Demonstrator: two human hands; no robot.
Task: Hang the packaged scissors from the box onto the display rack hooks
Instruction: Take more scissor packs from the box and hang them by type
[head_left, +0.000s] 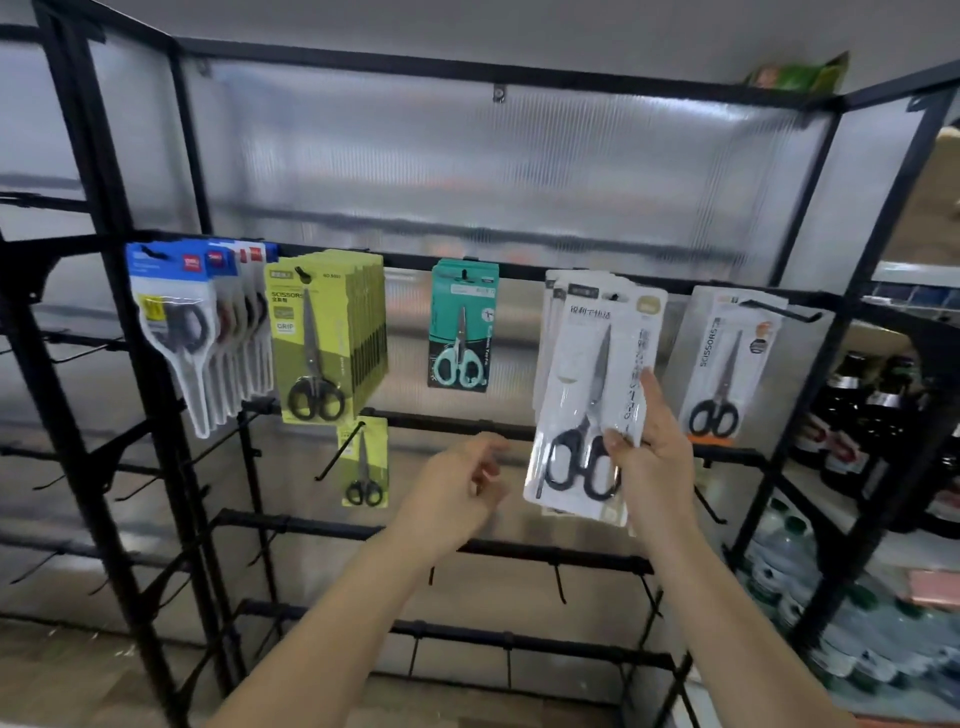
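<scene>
- The right hand (655, 452) holds a white pack of scissors (589, 410) up in front of the display rack (810, 249). Its grip is closed on the pack's lower right side, with the thumb on the front near the black handles and the fingers behind.
- The top of the pack is up by a hook on the top bar, where other white packs already hang. I cannot tell if its hole is on the hook yet.
- The left hand (462, 480) is near the pack but not touching it. Its fingers are loosely bent and its grip holds nothing.
- The pack looks flat and light. It is likely a card back with a clear plastic front, so it may be stiff but could bend a little.
- The plastic looks shiny, so it may be slippery. A pinch on the edge is safer than a flat push.
- The scissors sit low in the pack, so the bottom is likely the heavy end and the pack should hang straight.
- A good place to hold is near the top, beside the hole, to steer it onto the hook.
- The box is not in view.
</scene>
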